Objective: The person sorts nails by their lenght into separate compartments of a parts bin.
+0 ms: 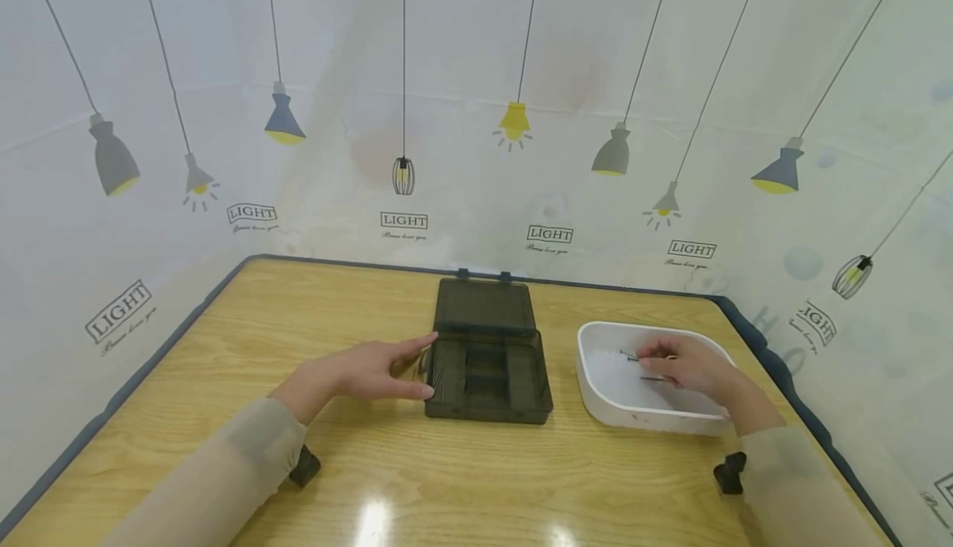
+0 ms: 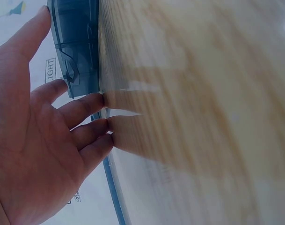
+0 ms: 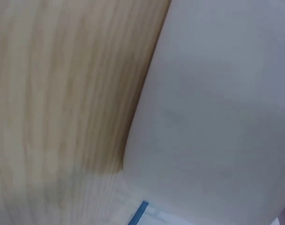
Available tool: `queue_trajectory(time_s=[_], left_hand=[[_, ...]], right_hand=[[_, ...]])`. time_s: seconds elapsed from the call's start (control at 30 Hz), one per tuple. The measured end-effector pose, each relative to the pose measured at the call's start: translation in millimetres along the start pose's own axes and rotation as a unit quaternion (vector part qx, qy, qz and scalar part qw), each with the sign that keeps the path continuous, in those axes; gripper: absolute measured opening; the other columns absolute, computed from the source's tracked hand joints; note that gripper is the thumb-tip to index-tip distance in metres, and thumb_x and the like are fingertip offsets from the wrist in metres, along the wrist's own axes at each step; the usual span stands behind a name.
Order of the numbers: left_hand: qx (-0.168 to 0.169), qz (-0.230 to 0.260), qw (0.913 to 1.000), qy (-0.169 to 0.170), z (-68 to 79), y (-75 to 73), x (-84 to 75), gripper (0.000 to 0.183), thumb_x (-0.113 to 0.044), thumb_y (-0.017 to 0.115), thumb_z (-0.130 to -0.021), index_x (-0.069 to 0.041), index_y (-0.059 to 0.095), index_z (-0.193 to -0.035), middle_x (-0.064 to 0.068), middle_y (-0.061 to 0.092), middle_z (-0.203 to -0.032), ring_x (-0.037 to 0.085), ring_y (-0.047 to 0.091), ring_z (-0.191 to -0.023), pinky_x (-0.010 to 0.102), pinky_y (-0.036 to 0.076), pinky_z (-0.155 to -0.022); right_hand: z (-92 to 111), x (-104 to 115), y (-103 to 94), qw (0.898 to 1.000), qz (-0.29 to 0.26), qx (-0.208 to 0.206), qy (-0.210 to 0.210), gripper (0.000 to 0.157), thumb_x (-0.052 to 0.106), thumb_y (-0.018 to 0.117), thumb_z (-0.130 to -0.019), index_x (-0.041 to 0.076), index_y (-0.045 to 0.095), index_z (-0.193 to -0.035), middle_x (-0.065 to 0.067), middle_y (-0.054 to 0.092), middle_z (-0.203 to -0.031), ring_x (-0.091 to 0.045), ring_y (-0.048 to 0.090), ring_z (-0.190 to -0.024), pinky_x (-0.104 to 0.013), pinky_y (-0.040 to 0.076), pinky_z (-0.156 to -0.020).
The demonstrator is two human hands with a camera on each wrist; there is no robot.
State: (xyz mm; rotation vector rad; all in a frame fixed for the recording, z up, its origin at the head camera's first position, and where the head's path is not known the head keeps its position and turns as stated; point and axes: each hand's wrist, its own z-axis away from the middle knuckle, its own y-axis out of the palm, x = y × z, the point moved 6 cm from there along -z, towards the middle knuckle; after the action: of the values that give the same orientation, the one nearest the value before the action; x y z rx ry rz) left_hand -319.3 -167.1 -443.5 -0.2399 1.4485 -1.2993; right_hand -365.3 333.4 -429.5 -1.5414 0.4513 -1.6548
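Note:
A dark see-through compartment box [image 1: 487, 398] sits on the table with its lid [image 1: 484, 305] folded back. Several thin metal nails [image 1: 438, 383] lie in its left compartment. My left hand [image 1: 372, 371] rests at the box's left side, fingers extended, with thumb and fingertips at the edge. In the left wrist view, that hand [image 2: 44, 131] spreads beside the box wall [image 2: 79, 47]. Over the white tray [image 1: 618, 413], my right hand [image 1: 688, 365] has thumb and fingers pinched around a thin dark nail [image 1: 629, 356]. Another nail [image 1: 652, 379] lies below the thumb.
The wooden table [image 1: 417, 481] has a dark edge strip [image 1: 357, 264] at the back, against a white curtain [image 1: 462, 50] printed with lamps. In the right wrist view the tray's outer wall [image 3: 212, 122] fills most of the picture.

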Motion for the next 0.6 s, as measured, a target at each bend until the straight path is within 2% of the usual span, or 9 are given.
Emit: queue_trajectory(time_s=[0.17,0.3,0.43,0.6], left_hand=[[-0.001,-0.004,1.0,0.0,0.2,-0.2,-0.7,0.101,-0.076,0.065,-0.099,-0.037,0.014,-0.178,0.009,0.039,-0.177,0.036,0.045,-0.16,0.06,0.038,-0.13],[0.0,-0.002,1.0,0.0,0.5,-0.3,-1.1,0.102,-0.076,0.065,-0.099,-0.038,0.014,-0.178,0.009,0.038,-0.178,0.036,0.045,-0.161,0.06,0.038,-0.13],[0.002,0.001,1.0,-0.001,0.6,-0.1,-1.0,0.102,-0.076,0.065,-0.099,-0.038,0.013,-0.178,0.008,0.037,-0.178,0.036,0.044,-0.161,0.06,0.037,-0.13],[0.001,0.002,1.0,-0.005,0.3,0.1,-0.2,0.101,-0.077,0.065,-0.099,-0.039,0.013,-0.178,0.007,0.037,-0.179,0.035,0.044,-0.161,0.06,0.037,-0.13]], right_hand=[[2,10,6.0,0.999,-0.027,0.002,-0.021,0.033,0.029,0.068,-0.111,0.01,0.074,-0.137,-0.011,0.072,-0.124,-0.02,0.061,-0.091,-0.028,0.054,-0.071],[1,20,11.7,0.998,-0.064,0.008,-0.028,0.033,0.029,0.069,-0.111,0.008,0.071,-0.135,-0.012,0.068,-0.117,-0.02,0.059,-0.087,-0.028,0.053,-0.071],[0,34,16.3,0.997,-0.071,0.001,-0.042,0.032,0.03,0.066,-0.113,0.007,0.067,-0.135,-0.011,0.064,-0.108,-0.018,0.057,-0.083,-0.028,0.052,-0.07],[1,59,24.0,0.993,-0.087,-0.003,-0.074,0.029,0.026,0.062,-0.115,0.004,0.063,-0.133,-0.016,0.065,-0.111,-0.016,0.054,-0.075,-0.027,0.049,-0.065]])
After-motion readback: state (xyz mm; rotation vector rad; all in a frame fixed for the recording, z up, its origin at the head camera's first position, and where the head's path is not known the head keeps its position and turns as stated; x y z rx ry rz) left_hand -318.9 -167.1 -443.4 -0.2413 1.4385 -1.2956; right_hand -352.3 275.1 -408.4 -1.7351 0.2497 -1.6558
